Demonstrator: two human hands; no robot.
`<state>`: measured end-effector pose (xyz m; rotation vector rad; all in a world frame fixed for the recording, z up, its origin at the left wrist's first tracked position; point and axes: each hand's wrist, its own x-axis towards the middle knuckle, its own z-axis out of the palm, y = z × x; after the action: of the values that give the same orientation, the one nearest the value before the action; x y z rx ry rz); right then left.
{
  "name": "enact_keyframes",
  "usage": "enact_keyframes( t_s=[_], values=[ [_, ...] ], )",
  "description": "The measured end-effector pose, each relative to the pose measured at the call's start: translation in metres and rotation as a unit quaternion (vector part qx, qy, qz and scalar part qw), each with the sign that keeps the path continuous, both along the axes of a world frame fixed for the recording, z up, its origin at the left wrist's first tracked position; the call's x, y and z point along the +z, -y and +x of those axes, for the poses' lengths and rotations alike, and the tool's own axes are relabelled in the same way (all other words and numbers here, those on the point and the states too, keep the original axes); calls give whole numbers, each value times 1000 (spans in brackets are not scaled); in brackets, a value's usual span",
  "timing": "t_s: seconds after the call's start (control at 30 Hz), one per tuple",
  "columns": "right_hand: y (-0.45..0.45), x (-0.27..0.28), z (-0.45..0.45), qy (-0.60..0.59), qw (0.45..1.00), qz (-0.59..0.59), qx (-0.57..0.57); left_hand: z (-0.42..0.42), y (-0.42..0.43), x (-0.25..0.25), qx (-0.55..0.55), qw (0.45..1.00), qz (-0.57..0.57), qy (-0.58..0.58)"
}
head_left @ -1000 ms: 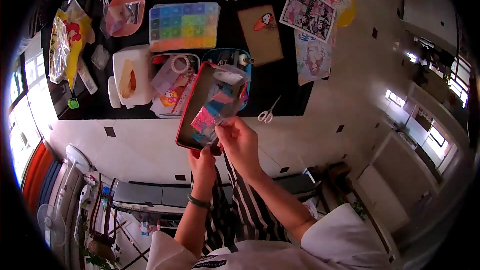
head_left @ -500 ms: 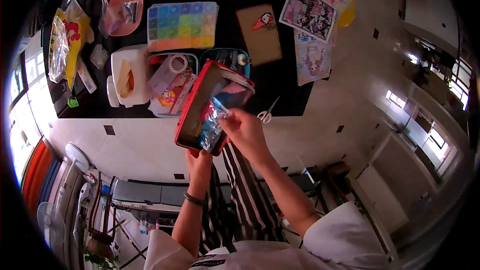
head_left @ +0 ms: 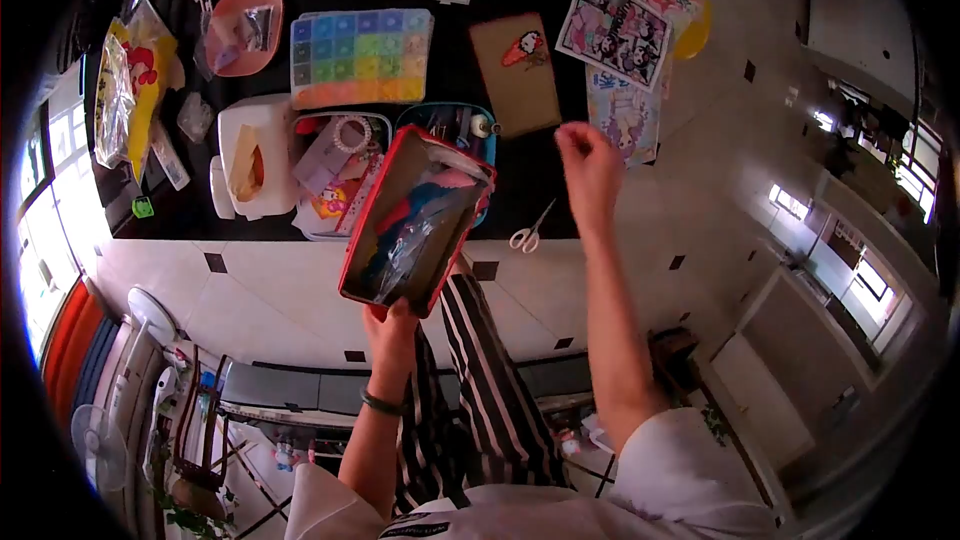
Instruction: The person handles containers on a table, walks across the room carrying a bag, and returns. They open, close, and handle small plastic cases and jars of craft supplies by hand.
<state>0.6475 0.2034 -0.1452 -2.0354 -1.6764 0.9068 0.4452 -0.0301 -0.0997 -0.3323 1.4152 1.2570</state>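
Observation:
My left hand (head_left: 390, 325) grips the near end of a red-rimmed open box (head_left: 350, 265), tilted over the table's front edge. Inside the box lie clear plastic packets (head_left: 405, 245) with blue and pink contents. My right hand (head_left: 592, 165) is raised to the right of the box, apart from it. Its fingers are curled together in a pinch, and what they hold, if anything, cannot be made out. White-handled scissors (head_left: 525, 238) lie at the table edge between the box and my right forearm.
On the black table (head_left: 545, 180) stand a bead organizer (head_left: 362, 55), a pink bowl (head_left: 245, 30), a tissue box (head_left: 255, 155), a bin of craft items (head_left: 345, 170) and a teal-rimmed case (head_left: 450, 120). A brown board (head_left: 515, 75) and printed sheets (head_left: 615, 25) lie to the right.
My right hand has left the packets in the box and moved up and right, toward the printed sheets. My left hand still holds the box, which has shifted slightly left.

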Motion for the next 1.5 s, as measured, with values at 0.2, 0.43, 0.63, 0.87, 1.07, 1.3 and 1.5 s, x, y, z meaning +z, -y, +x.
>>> enact_keyframes(
  t_s=[0.2,0.43,0.63,0.87,1.07,1.3,1.5],
  values=[
    [-73,-86,8,159,981,66,92,-4,24,-4,-21,1000,-16,-8],
    [-90,-136,10,288,925,95,227,-12,42,-4,-19,998,-62,17],
    [-93,-144,11,281,927,83,236,-12,29,3,-3,998,-58,13],
    [-86,-129,19,198,956,77,204,-11,39,-2,5,998,-66,7],
    [-71,-95,28,-62,995,25,74,-12,37,-3,18,999,-35,25],
    [-63,-43,25,-445,865,-151,-178,-14,37,0,13,999,-31,31],
    [-59,-21,32,-510,821,-174,-187,-15,42,1,12,999,-37,26]
  ],
)
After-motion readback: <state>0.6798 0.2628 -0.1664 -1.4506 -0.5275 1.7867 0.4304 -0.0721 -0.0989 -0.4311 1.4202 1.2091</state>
